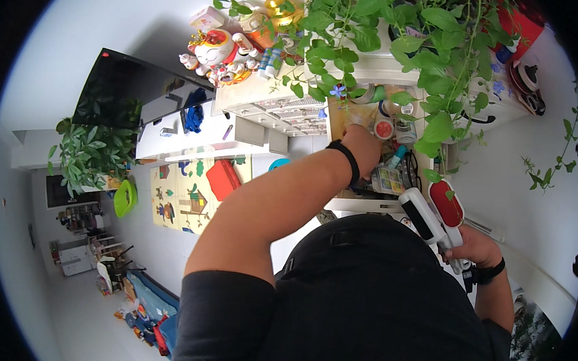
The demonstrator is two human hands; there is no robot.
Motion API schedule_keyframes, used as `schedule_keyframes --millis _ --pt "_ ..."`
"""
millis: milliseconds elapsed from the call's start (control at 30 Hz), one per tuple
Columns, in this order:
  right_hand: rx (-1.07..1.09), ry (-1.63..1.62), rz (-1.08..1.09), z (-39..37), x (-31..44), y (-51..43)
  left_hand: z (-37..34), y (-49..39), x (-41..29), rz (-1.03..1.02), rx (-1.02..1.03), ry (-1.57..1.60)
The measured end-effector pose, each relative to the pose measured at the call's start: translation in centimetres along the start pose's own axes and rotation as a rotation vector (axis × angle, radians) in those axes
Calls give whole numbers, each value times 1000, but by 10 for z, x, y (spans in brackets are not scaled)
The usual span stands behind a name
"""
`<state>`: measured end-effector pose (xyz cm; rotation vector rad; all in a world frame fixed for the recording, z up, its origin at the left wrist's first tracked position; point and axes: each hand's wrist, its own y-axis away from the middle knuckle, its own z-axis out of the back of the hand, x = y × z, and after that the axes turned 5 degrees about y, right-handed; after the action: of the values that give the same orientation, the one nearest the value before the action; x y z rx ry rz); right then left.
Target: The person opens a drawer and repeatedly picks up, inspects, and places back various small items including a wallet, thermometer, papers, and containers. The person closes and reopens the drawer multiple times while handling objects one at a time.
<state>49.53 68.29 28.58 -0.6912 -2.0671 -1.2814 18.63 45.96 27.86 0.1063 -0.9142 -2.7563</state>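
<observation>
My left hand (362,147) reaches down into an opened wooden drawer (339,115). Its fingertips are largely hidden, so whether they hold anything cannot be told. Just beside it are a jar with a red lid (384,129), a clear plastic container (406,131), a teal-capped tube (397,157), a pack with a coloured grid (389,180) and a pair of dark-framed glasses (410,168). My right hand (476,246), outside the drawer at the right, grips the handle of a white hand-held device (422,214) with one black-faced and one red-faced part (446,203).
Trailing green vines (442,66) hang over the drawer. Lucky cat figurines (217,54) stand on the cabinet top. At left are a television (127,88), a white TV stand (203,141), a patterned play mat (170,194) and a red box (223,179).
</observation>
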Motion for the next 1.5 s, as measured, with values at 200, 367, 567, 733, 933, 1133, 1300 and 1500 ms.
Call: schedule_keyframes --millis 200,367,567,733,933,1133,1300,1500 --pt "-32 -31 25 -6 -4 7 20 -8 62 -26 -47 210" --pt "-48 -44 42 -9 -12 9 10 -36 88 142 -383 203" --pt "-62 -42 70 -11 -21 9 -1 -54 81 191 -222 280" --pt "-71 -47 93 -11 -29 9 5 -49 77 133 62 219" --pt "-56 -25 107 -13 -28 7 -1 -51 67 260 -1 218" --pt "-65 8 128 -15 -21 4 -1 -63 51 407 -162 174" --pt "-41 -32 68 -14 -22 5 21 -44 40 335 -199 237" --pt "-73 -27 70 -17 -19 5 27 36 7 90 -550 376"
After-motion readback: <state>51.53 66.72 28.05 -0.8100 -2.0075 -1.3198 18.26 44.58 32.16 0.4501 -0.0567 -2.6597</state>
